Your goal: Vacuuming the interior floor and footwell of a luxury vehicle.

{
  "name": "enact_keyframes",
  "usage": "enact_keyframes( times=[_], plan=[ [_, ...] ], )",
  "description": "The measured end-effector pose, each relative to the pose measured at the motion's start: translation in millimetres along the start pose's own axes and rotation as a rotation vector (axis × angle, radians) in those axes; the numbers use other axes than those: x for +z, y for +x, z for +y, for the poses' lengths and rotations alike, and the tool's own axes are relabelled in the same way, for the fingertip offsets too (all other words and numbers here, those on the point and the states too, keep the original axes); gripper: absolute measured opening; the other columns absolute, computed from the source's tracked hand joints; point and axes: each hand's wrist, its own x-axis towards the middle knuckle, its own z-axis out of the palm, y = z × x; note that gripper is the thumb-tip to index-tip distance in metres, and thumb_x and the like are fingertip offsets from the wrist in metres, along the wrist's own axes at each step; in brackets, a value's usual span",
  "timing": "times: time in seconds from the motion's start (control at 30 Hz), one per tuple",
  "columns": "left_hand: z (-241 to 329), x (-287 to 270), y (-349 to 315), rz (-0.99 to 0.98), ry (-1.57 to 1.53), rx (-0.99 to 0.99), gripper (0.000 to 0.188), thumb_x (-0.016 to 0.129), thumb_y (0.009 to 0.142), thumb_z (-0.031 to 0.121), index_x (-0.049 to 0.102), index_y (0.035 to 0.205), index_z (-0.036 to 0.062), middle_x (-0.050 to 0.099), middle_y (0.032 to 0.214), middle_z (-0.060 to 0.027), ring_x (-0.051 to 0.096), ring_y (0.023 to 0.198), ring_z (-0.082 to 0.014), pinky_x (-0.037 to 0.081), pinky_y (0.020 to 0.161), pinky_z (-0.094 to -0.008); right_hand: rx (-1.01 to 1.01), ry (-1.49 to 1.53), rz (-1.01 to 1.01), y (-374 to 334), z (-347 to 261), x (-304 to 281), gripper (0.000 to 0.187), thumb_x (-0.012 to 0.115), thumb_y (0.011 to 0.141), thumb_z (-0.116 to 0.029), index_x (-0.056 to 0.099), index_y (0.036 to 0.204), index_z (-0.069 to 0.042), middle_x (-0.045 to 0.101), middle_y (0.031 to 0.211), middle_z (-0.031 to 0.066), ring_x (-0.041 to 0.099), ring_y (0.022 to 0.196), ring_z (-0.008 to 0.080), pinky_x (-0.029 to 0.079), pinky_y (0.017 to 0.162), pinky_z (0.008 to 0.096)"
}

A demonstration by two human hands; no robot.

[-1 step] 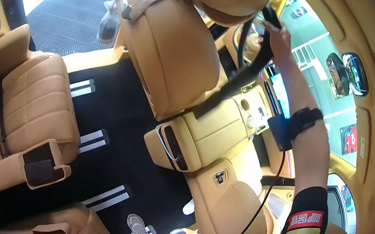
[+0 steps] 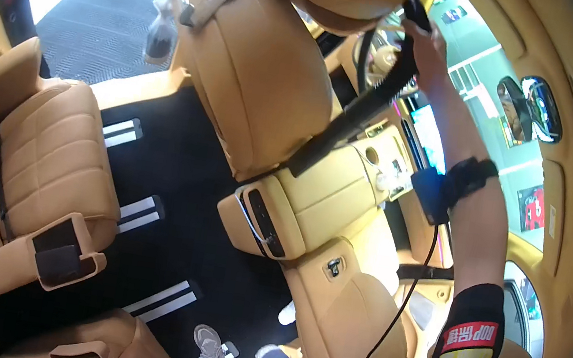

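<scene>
My right hand (image 2: 431,52) reaches far forward past the driver-side front seat. Its fingers are wrapped round a black ribbed vacuum hose (image 2: 400,70). A straight black vacuum wand (image 2: 330,137) slants down from the hose, and its lower end lies by the gap between the tan seatback (image 2: 264,79) and the tan centre console (image 2: 335,197). What the wand's tip touches, I cannot tell. On my right forearm sits a black strap with a small dark box (image 2: 431,193), from which a thin black cable runs down. My left hand is not in view.
A second front seat (image 2: 360,331) stands beside the console. Tan rear seats (image 2: 61,153) fill the left, past a black floor with pale metal rails (image 2: 161,299). A clear bag (image 2: 162,31) hangs by the open door. The steering wheel (image 2: 382,56) and lit screen (image 2: 426,137) lie ahead.
The wand has shifted slightly down and left along the seat edge and shows more sharply. My right hand has moved slightly with it, still gripping the hose.
</scene>
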Motion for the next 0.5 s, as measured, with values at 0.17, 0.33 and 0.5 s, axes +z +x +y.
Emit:
enact_keyframes(
  times=[0.17, 0.33, 0.5],
  plan=[
    [4.1, -5.8, 4.9, -0.058, -0.014, 0.027, 0.054, 0.041, 0.097, 0.033, 0.038, 0.146, 0.009, 0.05, 0.139, -0.0118, 0.049, 0.122, -0.0325, 0.033, 0.112, -0.0435, 0.023, -0.017, 0.063, 6.3, -25.5, -8.9, 0.017, 0.064, 0.084, -0.008, 0.061, 0.096, 0.003, 0.06, 0.072, 0.0089, 0.059, 0.054, 0.0203, 0.051, 0.049, 0.036],
    [-3.2, -4.5, 1.0, -0.084, -0.029, 0.009, 0.054, 0.041, 0.098, 0.032, 0.037, 0.146, 0.0082, 0.05, 0.139, -0.0127, 0.049, 0.123, -0.0327, 0.034, 0.111, -0.043, 0.21, 0.121, 0.094, 53.8, -22.1, -21.0, 0.009, 0.059, 0.091, -0.008, 0.063, 0.096, -0.003, 0.058, 0.069, 0.0069, 0.058, 0.055, 0.02, 0.051, 0.052, 0.0345],
    [-7.1, 0.0, 0.2, -0.138, -0.044, 0.022, 0.054, 0.041, 0.098, 0.031, 0.037, 0.146, 0.0073, 0.049, 0.14, -0.0137, 0.049, 0.123, -0.0328, 0.034, 0.111, -0.0424, 0.009, -0.082, 0.047, 33.8, -133.9, -54.7, 0.016, 0.062, 0.088, -0.02, 0.066, 0.093, -0.005, 0.053, 0.063, 0.0026, 0.051, 0.049, 0.0154, 0.047, 0.048, 0.0295]
  ],
)
